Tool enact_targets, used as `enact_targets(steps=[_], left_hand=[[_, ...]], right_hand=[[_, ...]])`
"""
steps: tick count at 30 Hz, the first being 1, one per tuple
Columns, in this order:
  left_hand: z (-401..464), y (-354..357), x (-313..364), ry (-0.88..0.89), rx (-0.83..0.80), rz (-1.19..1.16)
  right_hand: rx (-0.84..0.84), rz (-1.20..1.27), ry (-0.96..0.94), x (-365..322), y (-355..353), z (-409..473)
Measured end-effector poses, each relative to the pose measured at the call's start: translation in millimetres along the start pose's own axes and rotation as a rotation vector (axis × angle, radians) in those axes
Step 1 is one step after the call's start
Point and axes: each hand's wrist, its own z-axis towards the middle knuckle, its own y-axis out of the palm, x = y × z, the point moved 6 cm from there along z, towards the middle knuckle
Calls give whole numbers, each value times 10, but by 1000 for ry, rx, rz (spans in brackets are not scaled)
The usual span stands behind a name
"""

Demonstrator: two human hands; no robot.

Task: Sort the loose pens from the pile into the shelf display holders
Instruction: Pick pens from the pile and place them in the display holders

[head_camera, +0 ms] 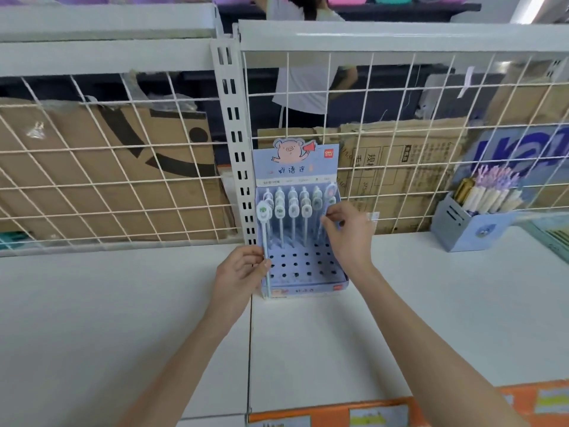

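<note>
White shelf (431, 288) backed by a wire grid (123, 167); cardboard boxes (92, 167) behind. At 12 o'clock stands the pen display holder (303, 282). Left hand (238, 277) grips a loose pen (264, 238) upright at the holder's 9 o'clock edge; right hand (348, 231) pinches a standing pen (321, 228), back right.

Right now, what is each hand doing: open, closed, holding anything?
Left hand: grips a loose pen at the display holder's left edge.
Right hand: pinches a pen in the holder's right column.
</note>
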Motion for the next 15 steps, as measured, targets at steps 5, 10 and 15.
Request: enact_targets(steps=[5, 10, 15], left_hand=[[105, -12, 4, 0, -34, 31], [135, -39, 9, 11, -52, 14], [131, -72, 0, 18, -55, 9]], right_hand=[[13, -71, -28, -9, 28, -30], [7, -177, -22, 28, 93, -68], [-1, -380, -28, 13, 165, -83]])
